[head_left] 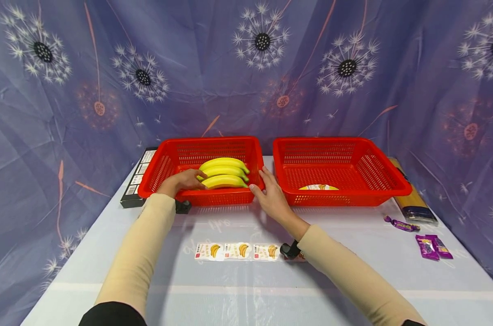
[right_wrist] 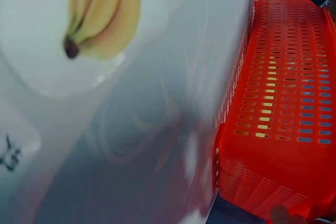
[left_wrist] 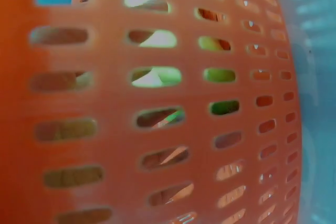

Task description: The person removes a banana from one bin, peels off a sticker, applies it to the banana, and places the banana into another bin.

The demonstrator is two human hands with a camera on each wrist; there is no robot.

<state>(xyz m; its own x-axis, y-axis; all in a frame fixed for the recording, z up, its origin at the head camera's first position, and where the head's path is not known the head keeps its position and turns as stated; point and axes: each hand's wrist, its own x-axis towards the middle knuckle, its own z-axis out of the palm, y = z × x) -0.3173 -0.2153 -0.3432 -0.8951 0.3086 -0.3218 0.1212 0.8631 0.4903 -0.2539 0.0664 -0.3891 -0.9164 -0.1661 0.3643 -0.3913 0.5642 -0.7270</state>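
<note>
Three yellow bananas (head_left: pixel 223 170) lie side by side in the left red basket (head_left: pixel 214 197), their stems toward the right. My left hand (head_left: pixel 184 180) reaches over the front rim, with thumb and fingers around the left end of the front banana (head_left: pixel 225 182); part of the grip is hidden. At the basket's front right corner, my right hand (head_left: pixel 269 194) touches the rim with fingers fairly straight and thumb spread. The left wrist view is filled by the slotted basket wall (left_wrist: pixel 115 95). In the right wrist view, the basket (right_wrist: pixel 283 171) appears at the right side.
A second red basket (head_left: pixel 344 198) stands to the right, with a yellow-and-white item (head_left: pixel 319 187) inside. Banana-print cards (head_left: pixel 238 251) lie in a row in front. Purple packets (head_left: pixel 433 247), a purple-wrapped candy (head_left: pixel 402 224) and a yellow-brown package (head_left: pixel 413 201) sit right; a black box (head_left: pixel 135 185) left.
</note>
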